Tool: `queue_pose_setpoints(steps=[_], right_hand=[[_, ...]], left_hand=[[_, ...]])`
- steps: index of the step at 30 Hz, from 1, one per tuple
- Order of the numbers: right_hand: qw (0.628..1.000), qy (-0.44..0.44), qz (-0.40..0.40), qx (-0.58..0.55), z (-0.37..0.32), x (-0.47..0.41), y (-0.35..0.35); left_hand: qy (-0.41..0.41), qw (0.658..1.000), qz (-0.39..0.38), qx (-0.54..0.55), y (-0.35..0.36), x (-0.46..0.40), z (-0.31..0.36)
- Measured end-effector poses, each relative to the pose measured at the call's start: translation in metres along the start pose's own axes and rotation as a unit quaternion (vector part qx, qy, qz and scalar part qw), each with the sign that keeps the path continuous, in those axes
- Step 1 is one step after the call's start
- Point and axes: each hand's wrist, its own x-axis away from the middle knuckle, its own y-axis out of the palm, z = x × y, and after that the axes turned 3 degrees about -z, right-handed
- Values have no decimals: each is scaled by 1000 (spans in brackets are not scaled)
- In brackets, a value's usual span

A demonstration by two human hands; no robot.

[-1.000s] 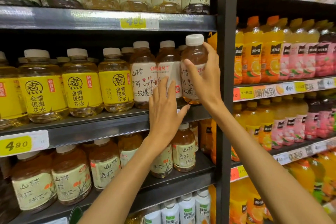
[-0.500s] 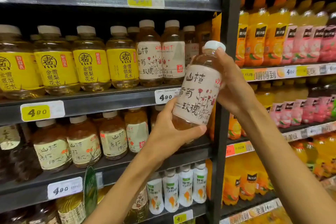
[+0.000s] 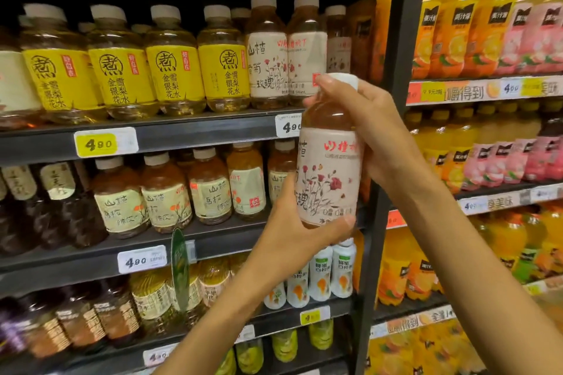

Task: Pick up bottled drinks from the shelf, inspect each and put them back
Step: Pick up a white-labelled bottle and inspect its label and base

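Observation:
I hold an amber drink bottle (image 3: 330, 170) with a white rose-printed label and a white cap, upright in front of the shelves. My left hand (image 3: 292, 231) cups its base, thumb across the lower front of the label. My right hand (image 3: 370, 128) wraps the neck and upper label from the right, fingers reaching over the cap. Two matching bottles (image 3: 268, 70) stand on the middle shelf (image 3: 189, 134), with a gap to their right.
Yellow-labelled bottles (image 3: 122, 76) fill the middle shelf to the left. Brown tea bottles (image 3: 170, 198) line the shelf below, small white bottles (image 3: 323, 280) lower still. A black upright post (image 3: 399, 39) divides off the right bay of orange and pink juice bottles (image 3: 487, 27).
The bottle came off the middle shelf and toward me; my left hand moved under its base. It now stands upright and turned, showing more of the label's red text side.

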Motion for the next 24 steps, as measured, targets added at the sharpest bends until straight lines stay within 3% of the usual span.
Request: queue_pose_setpoints(steps=[2, 5, 7, 10, 16, 21, 24], right_hand=[[998, 19, -56, -9, -2, -1, -2], [983, 61, -119, -126, 1, 2, -1], [970, 67, -145, -181, 6, 4, 3], [974, 35, -141, -175, 10, 6, 10], [987, 28, -70, -139, 16, 6, 15], [947, 106, -120, -279, 20, 9, 11], [932, 113, -138, -316, 23, 10, 10]], left_hand=[[-26, 997, -27, 69, -7, 5, 0], [-57, 976, -96, 185, -16, 14, -1], [-81, 954, -125, 260, -15, 17, -5], [-92, 905, -148, 388, -11, 18, -8], [-106, 916, -12, 387, -6, 16, -9], [-146, 862, -92, 477, -8, 22, -6], [-135, 874, -106, 454, -5, 26, -12]])
